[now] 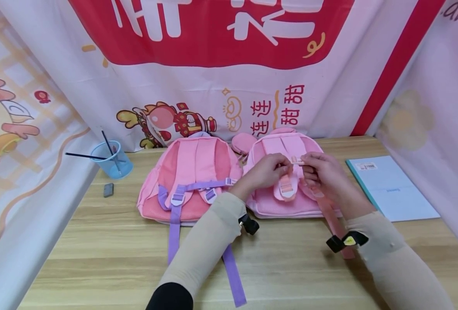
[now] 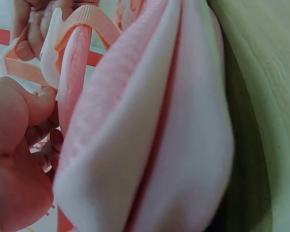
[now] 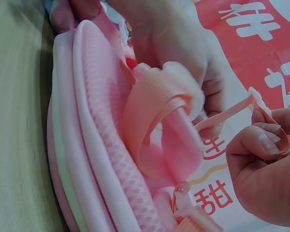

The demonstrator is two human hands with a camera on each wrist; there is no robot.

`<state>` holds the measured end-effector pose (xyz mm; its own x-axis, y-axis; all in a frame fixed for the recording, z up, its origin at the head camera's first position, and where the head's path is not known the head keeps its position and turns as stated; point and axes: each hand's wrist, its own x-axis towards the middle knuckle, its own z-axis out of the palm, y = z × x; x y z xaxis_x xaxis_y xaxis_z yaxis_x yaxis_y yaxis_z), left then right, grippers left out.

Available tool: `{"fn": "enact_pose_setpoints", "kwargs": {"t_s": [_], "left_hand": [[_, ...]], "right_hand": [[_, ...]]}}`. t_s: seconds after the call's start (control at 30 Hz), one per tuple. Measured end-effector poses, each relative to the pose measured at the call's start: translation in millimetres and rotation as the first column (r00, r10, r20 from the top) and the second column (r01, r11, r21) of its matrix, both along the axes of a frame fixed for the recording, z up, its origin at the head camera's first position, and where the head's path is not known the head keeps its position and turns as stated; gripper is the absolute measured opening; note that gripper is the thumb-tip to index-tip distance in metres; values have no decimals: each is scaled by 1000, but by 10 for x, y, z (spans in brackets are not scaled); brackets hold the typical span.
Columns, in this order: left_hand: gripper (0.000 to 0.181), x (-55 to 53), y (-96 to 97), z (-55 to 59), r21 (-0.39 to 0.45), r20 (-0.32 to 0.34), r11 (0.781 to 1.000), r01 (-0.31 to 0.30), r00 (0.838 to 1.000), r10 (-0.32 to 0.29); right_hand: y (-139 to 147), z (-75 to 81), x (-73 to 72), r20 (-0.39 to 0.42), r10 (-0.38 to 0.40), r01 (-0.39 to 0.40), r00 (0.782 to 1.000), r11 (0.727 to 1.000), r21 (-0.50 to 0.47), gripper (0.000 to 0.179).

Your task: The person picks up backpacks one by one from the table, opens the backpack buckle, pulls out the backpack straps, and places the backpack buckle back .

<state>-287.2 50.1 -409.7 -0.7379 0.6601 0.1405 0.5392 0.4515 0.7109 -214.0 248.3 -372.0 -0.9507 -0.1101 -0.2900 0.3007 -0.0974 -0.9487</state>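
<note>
A pink backpack lies with its strap side up, peach webbing on its shoulder straps. Above it, my left hand pinches a narrow peach strap. My right hand grips the strap's other end, where a small white buckle piece shows beside the fingers. Between the two hands the strap runs taut. Close below hangs a padded shoulder strap with a white adjuster. In the left wrist view, the backpack's side fills the middle, and the left hand's fingertips are partly hidden behind the shoulder strap.
Left of it lies another pink backpack with purple straps trailing forward. A blue mesh cup with pencils and a grey eraser are at far left. A light blue notebook lies on the right. Printed cloth hangs behind.
</note>
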Motion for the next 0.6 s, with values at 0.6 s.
{"fn": "enact_pose_setpoints", "kwargs": {"t_s": [0.6], "left_hand": [[22, 68, -120, 198, 123, 82, 991, -55, 996, 45]], "right_hand": [[24, -29, 14, -30, -50, 50, 998, 999, 13, 27]]}}
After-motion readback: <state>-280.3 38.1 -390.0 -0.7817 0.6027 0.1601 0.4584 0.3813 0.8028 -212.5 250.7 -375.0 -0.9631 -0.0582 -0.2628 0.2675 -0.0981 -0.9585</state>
